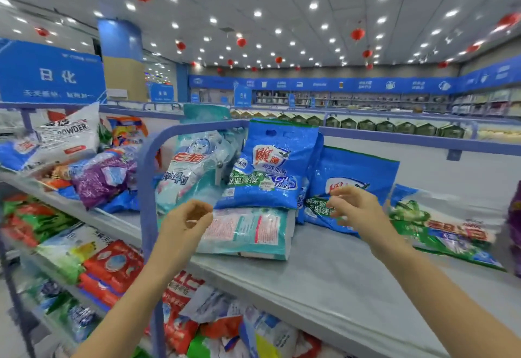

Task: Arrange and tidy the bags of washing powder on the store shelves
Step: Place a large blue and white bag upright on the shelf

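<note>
On the top shelf (pixel 324 267) the washing powder bags crowd the middle of the view. A blue bag (pixel 270 166) stands upright at the centre, resting on a teal bag (pixel 248 233) that lies flat below it at 6 o'clock. A second blue bag (pixel 358 177) leans at 3 o'clock of the first, its lower part hidden behind the right hand (pixel 352 208). A pale see-through bag (pixel 191 171) leans at 9 o'clock, against the blue rail (pixel 145 188).

The left hand (pixel 186 219) sits just below that pale bag's lower corner, fingers curled in towards the thumb. Motion blur makes it impossible to tell whether it pinches the corner or only nears it. The right hand's fingers are loosely bent and spread, with nothing seen between them. Whether their tips touch the blue bag behind cannot be told.

At 3 o'clock a green bag (pixel 439 225) lies flat, smeared by blur, and a purple shape (pixel 514 216) is cut off by the edge. At 9 o'clock, beyond the rail, a purple bag (pixel 104 177) and a white bag (pixel 67 135) lie in a jumbled heap. Bags on the lower shelves at 7 o'clock are too blurred to read.
</note>
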A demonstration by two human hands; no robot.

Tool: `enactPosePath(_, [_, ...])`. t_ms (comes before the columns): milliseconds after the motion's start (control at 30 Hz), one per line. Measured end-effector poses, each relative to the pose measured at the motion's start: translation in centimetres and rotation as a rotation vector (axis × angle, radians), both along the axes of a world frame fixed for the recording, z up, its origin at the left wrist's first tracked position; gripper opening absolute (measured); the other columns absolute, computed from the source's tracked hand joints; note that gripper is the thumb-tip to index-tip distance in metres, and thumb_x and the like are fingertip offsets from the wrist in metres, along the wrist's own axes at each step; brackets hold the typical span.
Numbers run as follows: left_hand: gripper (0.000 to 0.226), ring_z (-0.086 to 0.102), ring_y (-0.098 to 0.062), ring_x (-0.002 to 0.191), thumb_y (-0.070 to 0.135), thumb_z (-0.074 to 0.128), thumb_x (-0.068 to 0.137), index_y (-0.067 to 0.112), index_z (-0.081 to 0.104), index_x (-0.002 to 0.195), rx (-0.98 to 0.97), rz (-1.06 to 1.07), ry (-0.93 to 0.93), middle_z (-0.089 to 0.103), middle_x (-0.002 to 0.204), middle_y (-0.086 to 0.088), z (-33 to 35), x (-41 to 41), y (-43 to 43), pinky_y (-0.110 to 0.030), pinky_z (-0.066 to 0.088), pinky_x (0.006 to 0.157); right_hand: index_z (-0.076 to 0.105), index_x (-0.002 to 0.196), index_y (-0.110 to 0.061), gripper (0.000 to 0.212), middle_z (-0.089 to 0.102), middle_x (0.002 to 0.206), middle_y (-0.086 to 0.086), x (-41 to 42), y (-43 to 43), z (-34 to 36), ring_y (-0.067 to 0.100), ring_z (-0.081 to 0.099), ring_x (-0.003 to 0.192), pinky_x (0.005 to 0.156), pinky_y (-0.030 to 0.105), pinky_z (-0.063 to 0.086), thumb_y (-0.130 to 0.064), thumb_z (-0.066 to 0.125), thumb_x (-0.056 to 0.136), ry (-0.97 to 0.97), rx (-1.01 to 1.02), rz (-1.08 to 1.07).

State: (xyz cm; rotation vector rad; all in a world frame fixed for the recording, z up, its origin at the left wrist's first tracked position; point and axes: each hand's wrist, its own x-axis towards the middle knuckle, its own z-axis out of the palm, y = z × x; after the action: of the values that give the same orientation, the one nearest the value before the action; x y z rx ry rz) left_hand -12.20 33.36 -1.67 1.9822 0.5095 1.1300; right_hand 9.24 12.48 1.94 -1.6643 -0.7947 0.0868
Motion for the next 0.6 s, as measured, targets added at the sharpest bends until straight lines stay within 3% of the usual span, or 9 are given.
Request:
enactPosePath(67, [0.013, 0.06, -0.016, 0.097, 0.014, 0.067, 0.086, 0.019, 0.062, 0.098, 0.135, -0.026, 0.128, 0.066, 0.1, 0.002, -0.4, 1.1, 1.7, -0.025, 0.046, 0.084, 0.053, 0.112, -0.01, 0.024, 0.06, 0.1, 0.007, 0.3, 4.2, 0.1, 0.015, 0.057, 0.072, 0.066, 0.03, 0.049, -0.021, 0.058, 0.092, 0.085, -0.042, -0.013])
enactPosePath(167, [0.058, 0.048, -0.006, 0.115, 0.039, 0.073, 0.079, 0.02, 0.051, 0.129, 0.285, -0.164, 0.346, 0.053, 0.127, 0.008, -1.7, 2.3, 3.4, -0.014, 0.034, 0.091, 0.045, 0.123, -0.011, 0.038, 0.054, 0.102, 0.008, 0.8, 8.8, -0.1, 0.018, 0.051, 0.072, 0.068, 0.038, 0.049, -0.03, 0.059, 0.092, 0.183, -0.045, -0.055])
enactPosePath(267, [0.09, 0.032, -0.007, 0.132, 0.062, 0.07, 0.068, 0.029, 0.032, 0.143, 0.565, -0.188, 0.566, 0.032, 0.146, 0.013, -2.8, 3.5, 4.8, -0.023, 0.024, 0.109, 0.043, 0.128, -0.012, 0.046, 0.05, 0.111, 0.008, 1.5, 11.1, -0.7, 0.019, 0.05, 0.085, 0.07, 0.034, 0.041, -0.034, 0.059, 0.091, 0.109, -0.077, -0.139])
enactPosePath(433, [0.087, 0.021, -0.012, 0.141, 0.066, 0.056, 0.077, 0.027, 0.02, 0.146, 0.865, -0.106, 0.612, 0.022, 0.153, 0.007, -3.9, 5.3, 5.9, -0.038, 0.016, 0.117, 0.043, 0.133, -0.017, 0.052, 0.045, 0.134, 0.009, 1.9, 11.8, -1.3, 0.017, 0.044, 0.106, 0.084, 0.032, 0.037, -0.038, 0.061, 0.088, 0.054, -0.102, -0.15])
enactPosePath(500, [0.078, 0.025, -0.016, 0.141, 0.062, 0.049, 0.085, 0.021, 0.024, 0.146, 0.955, -0.064, 0.592, 0.028, 0.153, 0.0, -3.8, 5.6, 5.8, -0.039, 0.022, 0.115, 0.041, 0.136, -0.02, 0.057, 0.041, 0.14, 0.006, 1.6, 11.9, -1.6, 0.018, 0.043, 0.116, 0.091, 0.033, 0.037, -0.04, 0.063, 0.086, -0.003, -0.139, -0.154])
enactPosePath(533, [0.074, 0.038, -0.019, 0.136, 0.058, 0.055, 0.084, 0.016, 0.035, 0.142, 0.987, -0.06, 0.549, 0.04, 0.147, -0.004, -3.6, 5.8, 5.7, -0.038, 0.032, 0.11, 0.04, 0.137, -0.021, 0.06, 0.04, 0.143, 0.005, 1.5, 12.0, -1.7, 0.019, 0.041, 0.124, 0.096, 0.035, 0.035, -0.039, 0.065, 0.085, -0.046, -0.156, -0.16])
enactPosePath(600, [0.06, 0.068, -0.021, 0.097, 0.047, 0.08, 0.064, 0.01, 0.066, 0.109, 1.062, -0.086, 0.409, 0.069, 0.109, -0.007, -3.2, 6.1, 5.7, -0.03, 0.055, 0.078, 0.04, 0.138, -0.022, 0.061, 0.039, 0.145, 0.003, 1.5, 12.1, -1.6, 0.019, 0.037, 0.133, 0.101, 0.033, 0.032, -0.036, 0.067, 0.085, -0.126, -0.179, -0.16])
